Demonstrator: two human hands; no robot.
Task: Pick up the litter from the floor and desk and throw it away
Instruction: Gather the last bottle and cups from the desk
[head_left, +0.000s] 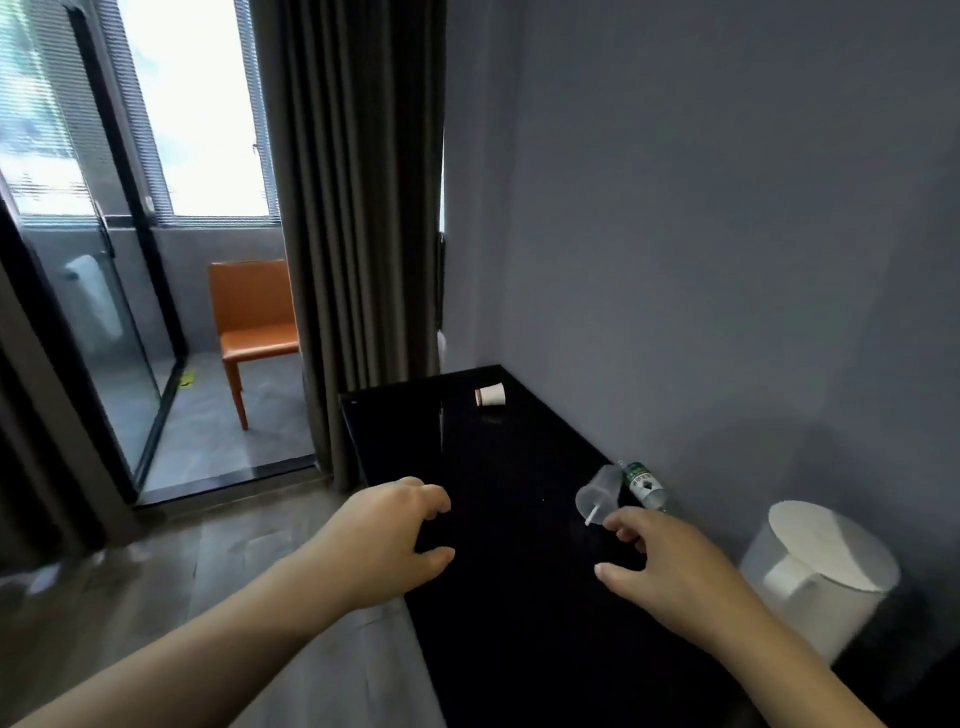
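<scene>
The right hand is spread open and empty, so the clear plastic cup lying just beyond its fingertips on the desk can be gripped. A bottle lies beside it. The left hand is loosely curled, empty.

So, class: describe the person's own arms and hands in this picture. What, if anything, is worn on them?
Both forearms are bare as far as the frame shows: no sleeves or cuffs visible. The left hand and right hand wear no gloves, and no rings, watch or bracelets show. Nails look short and unpainted. No markings are visible.
</scene>
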